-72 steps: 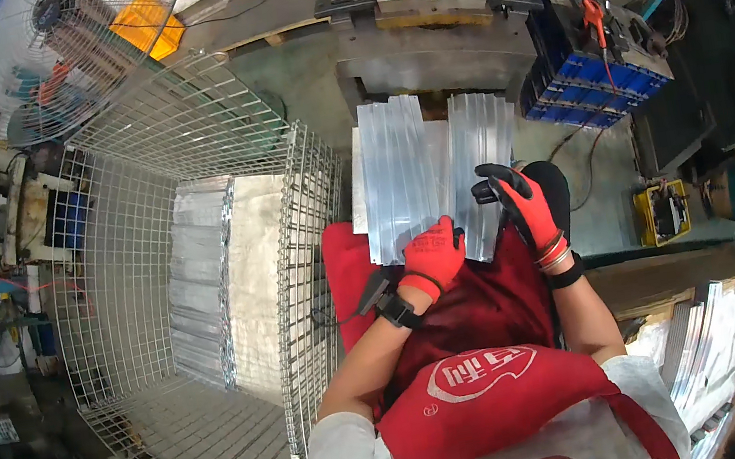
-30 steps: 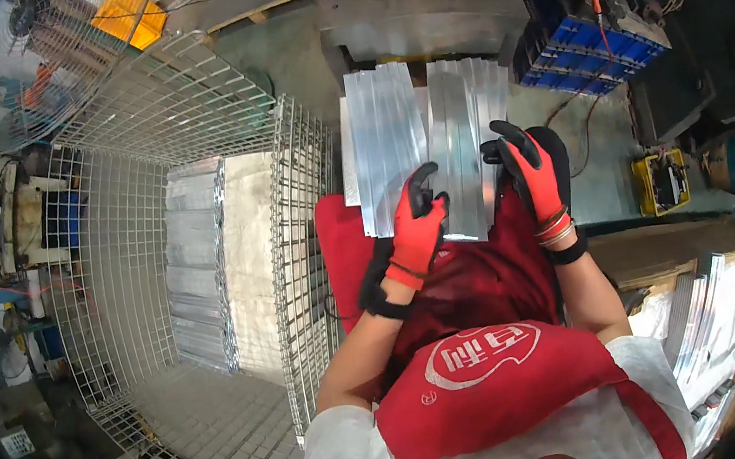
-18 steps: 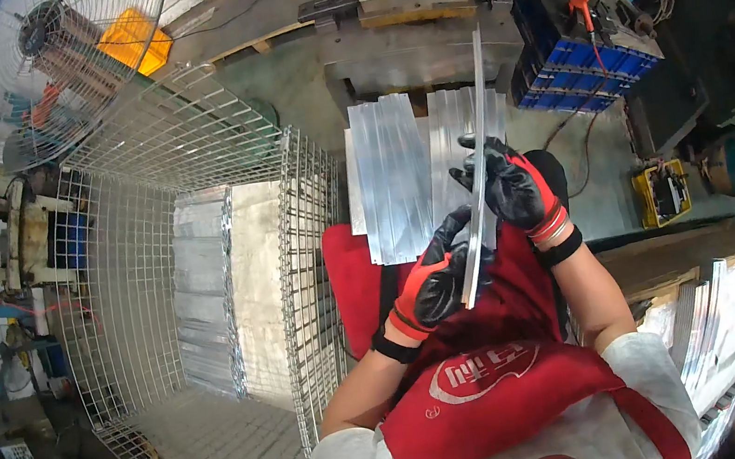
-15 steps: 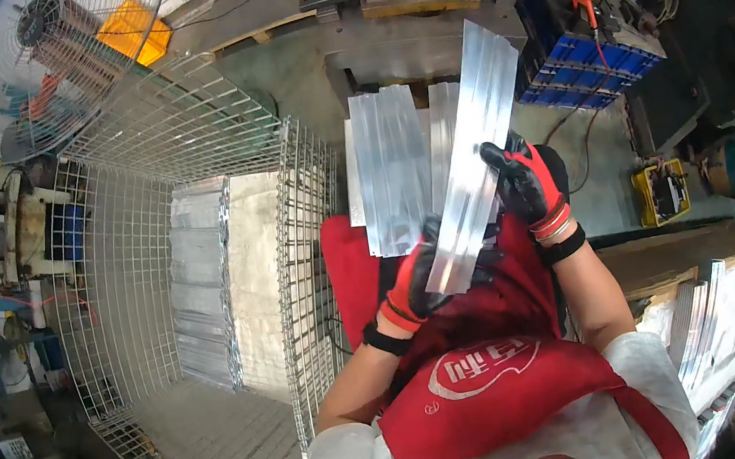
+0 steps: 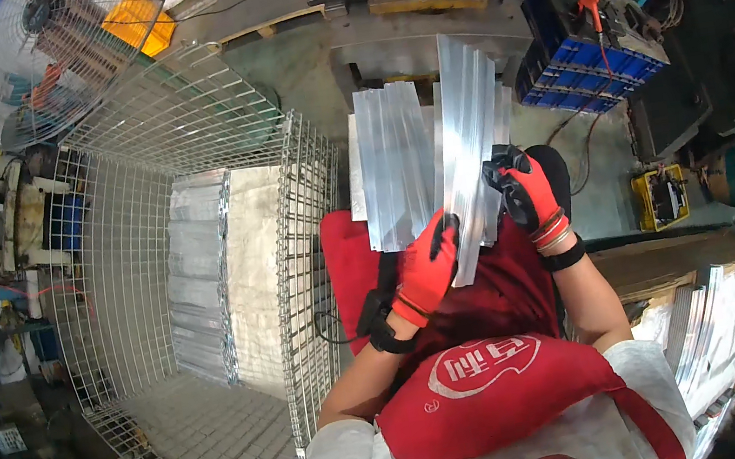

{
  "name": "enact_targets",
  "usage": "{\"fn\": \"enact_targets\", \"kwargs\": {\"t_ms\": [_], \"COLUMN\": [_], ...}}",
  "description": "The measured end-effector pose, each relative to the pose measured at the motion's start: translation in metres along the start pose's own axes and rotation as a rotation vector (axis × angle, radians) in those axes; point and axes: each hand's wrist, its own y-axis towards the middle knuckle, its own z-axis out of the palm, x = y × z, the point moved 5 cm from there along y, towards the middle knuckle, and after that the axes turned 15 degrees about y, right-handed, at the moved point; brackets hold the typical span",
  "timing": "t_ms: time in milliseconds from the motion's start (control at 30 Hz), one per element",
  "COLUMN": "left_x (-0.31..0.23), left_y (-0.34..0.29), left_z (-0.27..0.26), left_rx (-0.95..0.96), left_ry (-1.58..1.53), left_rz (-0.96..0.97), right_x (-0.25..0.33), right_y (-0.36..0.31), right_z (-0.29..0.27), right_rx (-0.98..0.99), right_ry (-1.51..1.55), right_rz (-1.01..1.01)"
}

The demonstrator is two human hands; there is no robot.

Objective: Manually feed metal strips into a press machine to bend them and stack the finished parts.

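A long, ribbed aluminium profile (image 5: pixel 468 135) slants over my lap, its far end raised toward the bench. My left hand (image 5: pixel 428 270), in a red and black glove, is closed around its near end. On its right edge, my right hand (image 5: pixel 527 191), gloved alike, is closed with bent fingers; the exact contact is partly hidden. Just left of the held piece lies a stack of similar aluminium profiles (image 5: pixel 396 164). More profiles (image 5: pixel 501 112) show behind and to the right of the held one, partly covered by it.
At the left stands a wire mesh cage (image 5: pixel 294 240) with stacked profiles and cardboard inside. A steel bench (image 5: pixel 388 43) with a metal block is ahead. Blue crates (image 5: pixel 594 71) bearing an orange air gun (image 5: pixel 587 1) and a yellow basket (image 5: pixel 661 196) sit right. A fan (image 5: pixel 63 66) stands far left.
The held profile has turned to a steeper, more lengthwise angle, its far end swinging left. My left hand has rolled over so its red back shows, and my right hand has shifted to the profile's edge.
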Motion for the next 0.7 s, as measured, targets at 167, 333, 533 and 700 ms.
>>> {"fn": "enact_targets", "kwargs": {"t_ms": [167,333,533,700], "left_x": [0.039,0.024,0.022,-0.019], "left_y": [0.007,0.034,0.046,0.042], "left_z": [0.007,0.015,0.045,0.016], "left_rx": [-0.006,0.151,0.215,-0.058], "left_ry": [-0.427,-0.32,0.378,0.703], "left_rz": [-0.332,-0.208,-0.09,0.2], "right_x": [0.03,0.076,0.092,0.085], "right_y": [-0.014,-0.034,-0.038,-0.023], "right_z": [0.001,0.021,0.022,0.02], "right_rx": [-0.048,-0.065,-0.026,-0.033], "right_ry": [-0.309,-1.017,-0.92,-0.698], "right_rz": [-0.248,-0.727,-0.726,-0.621]}}
